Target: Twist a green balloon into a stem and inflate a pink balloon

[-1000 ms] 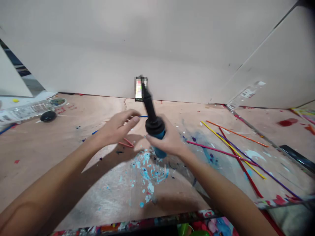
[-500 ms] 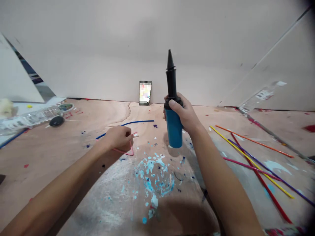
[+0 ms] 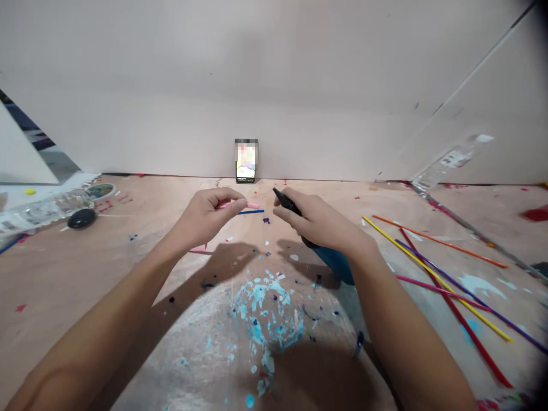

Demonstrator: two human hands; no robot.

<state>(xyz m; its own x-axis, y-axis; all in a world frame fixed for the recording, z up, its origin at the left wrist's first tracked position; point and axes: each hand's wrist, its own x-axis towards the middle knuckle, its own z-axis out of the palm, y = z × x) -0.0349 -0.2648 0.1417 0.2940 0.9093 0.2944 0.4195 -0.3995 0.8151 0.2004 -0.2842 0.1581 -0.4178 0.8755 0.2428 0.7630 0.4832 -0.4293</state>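
My left hand (image 3: 209,217) is closed on a thin, uninflated pink balloon (image 3: 253,206). One end sticks out past the fingertips to the right, and another stretch shows below the wrist. My right hand (image 3: 321,220) wraps around the upper black part of a blue and black balloon pump (image 3: 336,264). The pump lies tilted, its tapered black nozzle pointing up and left toward the pink balloon, with a gap between them. The right forearm hides part of the blue barrel. Just beneath the pink end, a blue uninflated balloon (image 3: 256,212) rests on the table, mostly covered by my left hand.
On the right lie several loose uninflated balloons, among them a yellow one (image 3: 436,278) and an orange one (image 3: 440,241). A phone (image 3: 246,161) leans against the back wall. Clear plastic bottles (image 3: 449,162) lie at both sides. A black oval object (image 3: 82,218) sits left. Paint flecks mark the table.
The pump has tipped from upright to slanting, its nozzle swinging down and left. My left hand has risen and moved right with the pink balloon, closer to the nozzle.
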